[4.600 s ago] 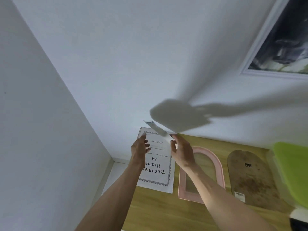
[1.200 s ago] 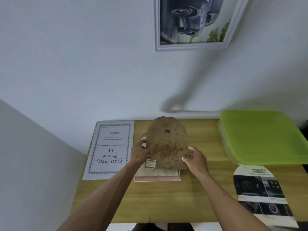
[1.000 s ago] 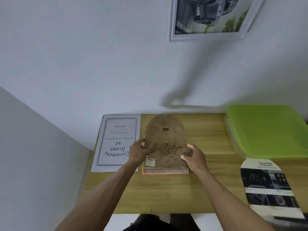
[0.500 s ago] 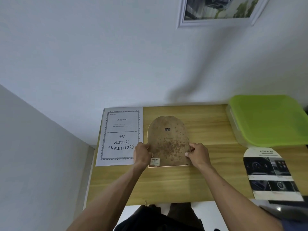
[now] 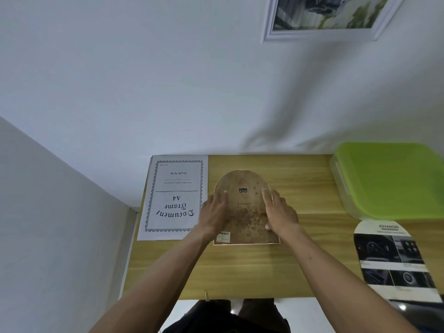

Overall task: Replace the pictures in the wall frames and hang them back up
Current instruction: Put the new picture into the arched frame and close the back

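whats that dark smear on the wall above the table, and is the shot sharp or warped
Head view: the smear is a soft, blurred shadow on the white wall, rising toward the hung picture. Wide-angle lens bends the wall corner and the table edges. Both hands, left and right, look slightly motion-blurred on the brown backing board.

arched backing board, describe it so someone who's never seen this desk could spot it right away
On the wooden desk against the white wall, look mid-desk, between the A4 document sheet and the green-lidded box. The arched backing board lies there under both hands: brown, stained, round-topped, with a small metal hanger.
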A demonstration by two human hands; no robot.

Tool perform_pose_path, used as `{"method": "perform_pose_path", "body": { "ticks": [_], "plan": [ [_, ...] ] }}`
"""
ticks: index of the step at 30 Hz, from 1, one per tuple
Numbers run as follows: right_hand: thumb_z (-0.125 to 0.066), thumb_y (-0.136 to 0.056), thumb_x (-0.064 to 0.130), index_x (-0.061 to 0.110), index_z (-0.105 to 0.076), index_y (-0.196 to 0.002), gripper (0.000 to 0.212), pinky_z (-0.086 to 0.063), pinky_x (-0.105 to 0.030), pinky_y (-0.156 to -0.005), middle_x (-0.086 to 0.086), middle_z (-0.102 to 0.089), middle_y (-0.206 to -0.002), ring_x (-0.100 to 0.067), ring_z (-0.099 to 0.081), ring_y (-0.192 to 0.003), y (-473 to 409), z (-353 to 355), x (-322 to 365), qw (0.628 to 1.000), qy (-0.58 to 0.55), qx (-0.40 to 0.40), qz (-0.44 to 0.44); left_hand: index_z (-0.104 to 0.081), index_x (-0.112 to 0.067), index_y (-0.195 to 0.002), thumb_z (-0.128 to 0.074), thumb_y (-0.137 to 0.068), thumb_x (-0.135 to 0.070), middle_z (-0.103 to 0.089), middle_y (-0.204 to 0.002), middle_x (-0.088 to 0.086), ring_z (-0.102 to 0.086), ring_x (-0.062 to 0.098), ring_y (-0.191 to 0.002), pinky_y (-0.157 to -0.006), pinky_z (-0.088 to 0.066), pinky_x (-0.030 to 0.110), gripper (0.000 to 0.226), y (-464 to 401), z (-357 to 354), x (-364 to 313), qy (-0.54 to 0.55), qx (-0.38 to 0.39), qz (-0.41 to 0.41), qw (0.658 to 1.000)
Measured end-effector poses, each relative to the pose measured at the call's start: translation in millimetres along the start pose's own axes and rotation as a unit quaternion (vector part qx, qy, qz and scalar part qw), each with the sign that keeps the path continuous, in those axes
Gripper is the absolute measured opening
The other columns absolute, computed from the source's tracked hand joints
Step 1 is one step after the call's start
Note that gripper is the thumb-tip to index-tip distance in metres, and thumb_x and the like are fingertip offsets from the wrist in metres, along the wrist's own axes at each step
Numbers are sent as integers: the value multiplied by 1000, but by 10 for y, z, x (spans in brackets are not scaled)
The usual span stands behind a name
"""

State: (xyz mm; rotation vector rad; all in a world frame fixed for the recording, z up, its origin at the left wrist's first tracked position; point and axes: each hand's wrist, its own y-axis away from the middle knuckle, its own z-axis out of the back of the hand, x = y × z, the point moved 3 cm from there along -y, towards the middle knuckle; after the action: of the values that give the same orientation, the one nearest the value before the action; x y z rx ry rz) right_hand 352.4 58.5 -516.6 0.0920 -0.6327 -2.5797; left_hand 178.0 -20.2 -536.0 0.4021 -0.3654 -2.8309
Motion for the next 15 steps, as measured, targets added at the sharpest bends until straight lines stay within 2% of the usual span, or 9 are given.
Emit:
{"method": "perform_pose_path", "body": {
  "ticks": [1,2,3,5,8,12,15],
  "plan": [
    [-83,-76,18,15,7,-157,121,-34,-45,-114,-15,1,-163,-34,-19,-147,-73,26,25,999,32,19,20,-4,-7,-153,-59,-92,-7,-4,-160,19,-14,36,-146,-118,-20,43,83,-74,17,-27,-33,19,-26,999],
    [-84,-74,17,15,15,-155,128,-21,-46,-121,-13,15,-163,-33,-3,-151,-150,42,49,997,55,41,35,4,-5,-153,-63,-90,-7,9,-161,18,1,33,-149,-121,-6,42,92,-146,28,-38,-58,50,-42,996],
    [-85,-73,17,15,21,-153,134,-10,-46,-123,-11,26,-161,-31,9,-151,-228,51,72,994,74,62,45,10,-3,-152,-70,-85,-8,17,-160,17,11,31,-149,-121,0,42,104,-213,36,-33,-76,85,-48,992],
    [-87,-70,18,13,30,-149,142,2,-46,-123,-11,37,-155,-29,23,-148,-371,63,119,987,112,98,62,15,0,-150,-83,-72,-13,23,-158,16,18,29,-148,-122,2,40,127,-319,60,-21,-96,144,-46,984],
    [-90,-66,26,10,34,-146,148,3,-44,-122,-12,40,-153,-29,27,-146,-522,52,141,976,146,140,83,18,0,-150,-88,-65,-16,26,-157,15,20,28,-147,-121,-2,38,137,-400,111,-47,-94,185,-52,977],
    [-92,-60,35,10,31,-148,153,-1,-43,-123,-12,36,-155,-29,26,-147,-617,73,90,969,148,160,119,18,0,-150,-85,-70,-13,28,-157,14,21,27,-147,-119,-15,39,131,-429,178,-76,-92,201,-57,973],
    [-93,-55,42,14,27,-151,156,-9,-46,-123,-7,34,-158,-24,20,-150,-636,139,10,968,134,156,145,13,1,-151,-77,-78,-9,23,-158,13,17,28,-148,-115,-25,42,116,-470,205,-76,-100,206,-64,971]
  ]
}}
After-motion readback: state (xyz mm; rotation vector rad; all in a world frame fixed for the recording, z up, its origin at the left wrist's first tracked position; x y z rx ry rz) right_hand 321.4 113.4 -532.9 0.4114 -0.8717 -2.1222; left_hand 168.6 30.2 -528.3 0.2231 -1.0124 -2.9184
